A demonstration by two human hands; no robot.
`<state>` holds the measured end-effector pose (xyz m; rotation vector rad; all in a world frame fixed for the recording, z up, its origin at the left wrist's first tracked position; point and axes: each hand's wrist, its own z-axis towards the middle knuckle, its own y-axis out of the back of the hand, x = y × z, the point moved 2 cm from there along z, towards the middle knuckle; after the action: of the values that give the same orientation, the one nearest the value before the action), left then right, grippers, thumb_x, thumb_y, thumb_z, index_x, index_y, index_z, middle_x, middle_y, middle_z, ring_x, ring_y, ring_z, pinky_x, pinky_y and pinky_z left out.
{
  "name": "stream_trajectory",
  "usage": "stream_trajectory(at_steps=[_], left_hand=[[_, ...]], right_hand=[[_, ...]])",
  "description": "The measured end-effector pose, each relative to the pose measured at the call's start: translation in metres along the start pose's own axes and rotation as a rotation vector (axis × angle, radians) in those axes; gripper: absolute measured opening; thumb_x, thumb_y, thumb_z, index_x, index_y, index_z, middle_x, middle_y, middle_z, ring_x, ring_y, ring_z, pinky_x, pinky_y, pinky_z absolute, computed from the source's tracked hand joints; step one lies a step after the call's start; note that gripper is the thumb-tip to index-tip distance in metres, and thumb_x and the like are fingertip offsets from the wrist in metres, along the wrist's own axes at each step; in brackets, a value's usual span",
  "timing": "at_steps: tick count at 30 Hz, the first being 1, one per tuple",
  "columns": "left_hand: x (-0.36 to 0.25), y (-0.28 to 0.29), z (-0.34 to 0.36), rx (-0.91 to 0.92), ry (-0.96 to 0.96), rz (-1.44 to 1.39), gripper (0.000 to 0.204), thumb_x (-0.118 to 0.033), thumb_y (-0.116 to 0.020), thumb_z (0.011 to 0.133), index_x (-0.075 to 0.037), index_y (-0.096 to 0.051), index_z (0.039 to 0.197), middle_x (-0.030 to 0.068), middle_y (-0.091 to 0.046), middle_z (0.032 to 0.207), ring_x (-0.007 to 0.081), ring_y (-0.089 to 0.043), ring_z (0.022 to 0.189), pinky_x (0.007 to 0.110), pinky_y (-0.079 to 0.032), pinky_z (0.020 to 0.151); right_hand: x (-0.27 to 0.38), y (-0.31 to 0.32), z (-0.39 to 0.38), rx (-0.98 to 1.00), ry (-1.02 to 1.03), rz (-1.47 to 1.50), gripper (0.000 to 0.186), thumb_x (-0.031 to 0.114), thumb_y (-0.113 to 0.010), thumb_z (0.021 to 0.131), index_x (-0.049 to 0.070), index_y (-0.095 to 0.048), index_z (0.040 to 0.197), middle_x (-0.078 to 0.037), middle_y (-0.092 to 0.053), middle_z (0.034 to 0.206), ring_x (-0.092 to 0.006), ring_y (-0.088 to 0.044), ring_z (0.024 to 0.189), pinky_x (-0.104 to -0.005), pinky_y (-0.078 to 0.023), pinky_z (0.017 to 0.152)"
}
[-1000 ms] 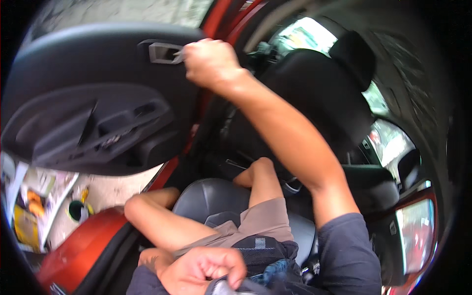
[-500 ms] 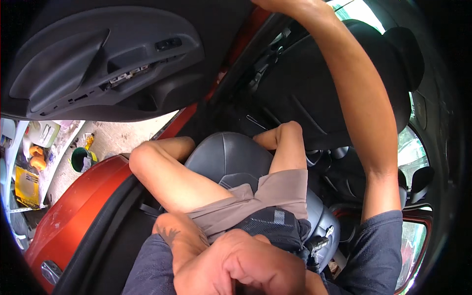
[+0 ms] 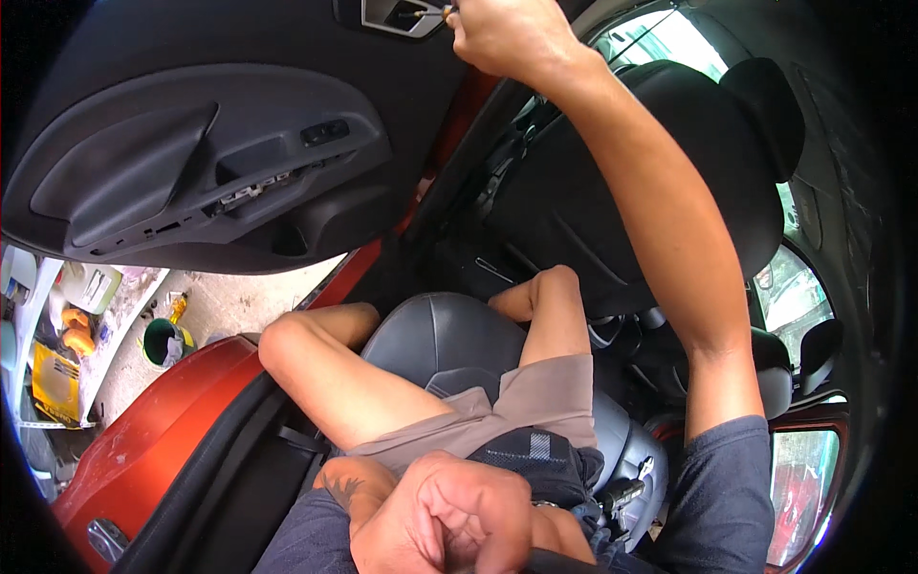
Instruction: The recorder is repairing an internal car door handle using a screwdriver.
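My right hand (image 3: 516,38) is raised to the top of the view, its fingers closed around a slim screwdriver (image 3: 432,13). The thin shaft points left into the silver-rimmed inner handle recess (image 3: 413,29) of the car door, and its tip is hard to make out. Below the recess, the dark door panel (image 3: 287,105) has a slot in its armrest where pale fittings show. Close to my body, my left hand (image 3: 445,517) is curled palm-up near my lap. Whatever its fingers hold, if anything, is hidden.
I sit across a grey leather seat (image 3: 440,325), with a black seat back (image 3: 660,182) beyond. The orange car body (image 3: 163,430) is at left. Outside are a green bucket (image 3: 164,342) and a shelf with bottles and a yellow packet (image 3: 57,378). A buckle (image 3: 623,493) lies by my hip.
The view has tilted up, bringing the door handle recess and screwdriver into sight. My right hand now shows fully, further left. My left hand has turned slightly and stays curled.
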<state>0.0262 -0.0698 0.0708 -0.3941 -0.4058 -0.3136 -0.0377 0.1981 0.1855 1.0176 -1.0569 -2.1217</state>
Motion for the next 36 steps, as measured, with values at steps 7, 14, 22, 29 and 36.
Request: stream_trajectory(at_steps=[7,14,22,29,36], left_hand=[[-0.007,0.002,-0.003,-0.011,0.055,0.019,0.027,-0.017,-0.075,0.074,0.0,-0.059,0.087,0.019,-0.06,0.09,0.0322,-0.058,0.086,0.039,-0.047,0.073],[-0.015,0.005,0.001,0.014,0.185,-0.018,0.035,-0.017,-0.077,0.072,0.003,-0.06,0.094,0.0227,-0.06,0.098,0.0333,-0.058,0.096,0.039,-0.048,0.082],[-0.019,0.019,0.013,-0.058,0.179,0.474,0.036,-0.018,-0.073,0.078,-0.002,-0.057,0.105,0.0206,-0.06,0.097,0.0288,-0.058,0.09,0.036,-0.047,0.076],[-0.089,0.029,0.031,0.294,0.945,0.928,0.017,-0.004,-0.069,0.074,0.004,-0.067,0.089,0.0156,-0.067,0.08,0.032,-0.065,0.084,0.033,-0.051,0.076],[-0.198,0.171,0.13,-1.026,0.216,1.188,0.032,-0.032,-0.038,0.096,-0.01,-0.061,0.101,0.0044,-0.063,0.089,0.0149,-0.056,0.082,0.032,-0.041,0.073]], right_hand=[[0.009,0.006,-0.006,0.022,-0.015,-0.064,0.018,0.01,-0.055,0.072,-0.005,-0.064,0.073,-0.024,-0.063,0.074,-0.0369,-0.063,0.073,-0.041,-0.052,0.069],[0.02,0.005,-0.009,0.026,-0.009,-0.048,0.02,0.011,-0.053,0.075,-0.006,-0.064,0.073,-0.025,-0.062,0.077,-0.0372,-0.063,0.077,-0.0411,-0.051,0.07],[0.009,0.004,-0.004,0.023,0.008,-0.036,0.016,0.007,-0.057,0.068,-0.004,-0.064,0.076,-0.023,-0.063,0.074,-0.0364,-0.064,0.073,-0.0407,-0.052,0.069],[0.008,-0.016,-0.014,-0.066,0.004,-0.049,0.013,0.012,-0.066,0.068,0.004,-0.068,0.077,-0.018,-0.066,0.082,-0.0321,-0.066,0.078,-0.0403,-0.054,0.07],[0.027,-0.035,-0.031,-0.136,0.051,-0.082,0.013,0.012,-0.06,0.07,-0.001,-0.065,0.074,-0.016,-0.063,0.074,-0.0261,-0.067,0.066,-0.0333,-0.055,0.056]])
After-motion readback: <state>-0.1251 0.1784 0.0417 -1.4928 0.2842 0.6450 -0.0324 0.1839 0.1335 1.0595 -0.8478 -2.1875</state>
